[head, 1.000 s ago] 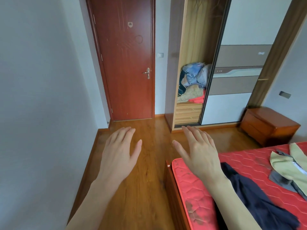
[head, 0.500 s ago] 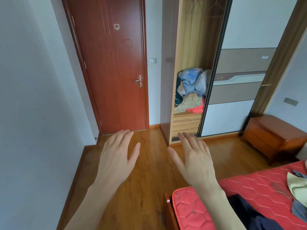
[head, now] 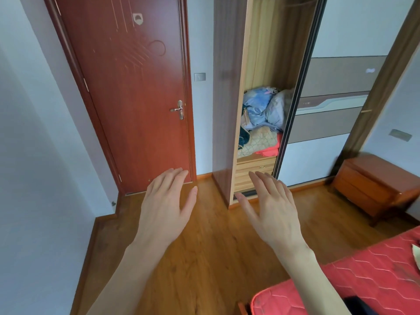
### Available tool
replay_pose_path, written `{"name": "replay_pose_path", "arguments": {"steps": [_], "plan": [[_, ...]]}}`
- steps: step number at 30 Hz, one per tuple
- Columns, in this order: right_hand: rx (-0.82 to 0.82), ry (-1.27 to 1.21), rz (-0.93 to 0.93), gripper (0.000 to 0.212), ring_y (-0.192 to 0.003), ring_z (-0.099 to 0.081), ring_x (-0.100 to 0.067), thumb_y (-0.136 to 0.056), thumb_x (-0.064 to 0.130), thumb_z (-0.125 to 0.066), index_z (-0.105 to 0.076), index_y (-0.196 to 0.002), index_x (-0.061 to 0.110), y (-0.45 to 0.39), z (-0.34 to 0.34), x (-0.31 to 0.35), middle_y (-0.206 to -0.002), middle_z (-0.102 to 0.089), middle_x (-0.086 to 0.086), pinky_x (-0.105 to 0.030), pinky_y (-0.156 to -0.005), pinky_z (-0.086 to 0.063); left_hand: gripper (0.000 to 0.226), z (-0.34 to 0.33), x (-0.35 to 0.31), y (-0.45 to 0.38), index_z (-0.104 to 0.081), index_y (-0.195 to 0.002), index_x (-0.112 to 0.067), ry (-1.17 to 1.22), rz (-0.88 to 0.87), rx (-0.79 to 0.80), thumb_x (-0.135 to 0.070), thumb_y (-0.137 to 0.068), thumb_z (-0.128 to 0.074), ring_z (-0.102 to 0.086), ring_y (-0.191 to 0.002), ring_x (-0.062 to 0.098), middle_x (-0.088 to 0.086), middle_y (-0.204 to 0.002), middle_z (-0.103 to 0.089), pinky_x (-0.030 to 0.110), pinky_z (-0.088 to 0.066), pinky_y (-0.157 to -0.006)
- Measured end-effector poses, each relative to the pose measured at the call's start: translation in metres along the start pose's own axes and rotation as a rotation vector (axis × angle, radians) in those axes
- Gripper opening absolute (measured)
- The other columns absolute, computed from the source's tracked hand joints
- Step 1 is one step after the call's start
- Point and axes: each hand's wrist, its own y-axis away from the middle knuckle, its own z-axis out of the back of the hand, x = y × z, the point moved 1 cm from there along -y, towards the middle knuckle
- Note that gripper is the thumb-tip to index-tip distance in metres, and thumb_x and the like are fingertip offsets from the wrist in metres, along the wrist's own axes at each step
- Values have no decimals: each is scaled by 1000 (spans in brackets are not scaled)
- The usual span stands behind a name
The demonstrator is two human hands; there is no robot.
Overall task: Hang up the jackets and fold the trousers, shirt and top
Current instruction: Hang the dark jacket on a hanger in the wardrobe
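Jackets, trousers, shirt and top are almost out of shot right now: only a dark garment (head: 354, 302) peeks in at the bottom right edge of the frame, lying on the red mattress (head: 363, 276), and a pale scrap of cloth (head: 416, 252) shows at the far right edge. Which piece either one is, I cannot tell.

Both hands are up in mid-frame and carrying nothing. Left hand (head: 167, 208) is spread flat, fingers straight and together, thumb out, over the wooden floor (head: 211, 258). Right hand (head: 271, 210) is spread the same way, palm down, just in front of the wardrobe (head: 223, 110) opening.

My read on handling: these look like soft, light fabrics that will flop and slide, so the collar or shoulders should be the place to take a jacket, and the waistband for trousers. That dark piece looks limp, no stiffness to it.

Room to move looks decent. Floor lies open between the bed corner at lower right and the wardrobe at upper centre. Edges to watch: the bed frame corner at the bottom, the wardrobe's side panel jutting out mid-frame, the dark sliding door (head: 295, 110) track, and a wooden nightstand (head: 375, 185) at right. Inside the wardrobe, a heap of bedding (head: 261, 119) fills the lower shelf, with hanging space above it. Red door (head: 127, 87) at upper left is closed.
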Motion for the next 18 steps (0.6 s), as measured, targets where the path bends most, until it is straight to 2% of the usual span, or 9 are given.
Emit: {"name": "replay_pose_path", "arguments": {"steps": [4,10,14,18], "plan": [[-6,41,-66,61,-142,-52,-27,-104,60,-47,-56,-148,20,-55,-41,26,-149,-59,-3,-44,-120,-34,54,-26,48,-59,-63,-141,-18,14,-67,21,-50,-103,-44,-57,-137,26,4,-145,-63,41,-37,-114],[-38,130,-135,71,-143,-51,-25,-104,69,-32,-54,-150,20,-124,-85,51,-151,-58,-2,-42,-122,-30,45,-64,101,-138,-63,-140,-17,54,-183,19,-45,-107,-49,-59,-134,26,4,-142,-64,36,-36,-109],[-31,200,-214,66,-145,-49,-23,-104,69,-37,-51,-151,25,-152,-100,45,-153,-56,1,-36,-119,-19,53,-90,105,-180,-61,-141,-17,139,-248,70,-51,-105,-41,-57,-136,24,3,-144,-63,40,-43,-112],[-41,229,-296,65,-145,-49,-24,-103,68,-39,-52,-151,25,-180,-108,24,-153,-56,0,-41,-121,-24,63,-123,97,-224,-59,-143,-16,221,-326,110,-57,-105,-31,-55,-138,23,2,-146,-61,40,-46,-112]]}}
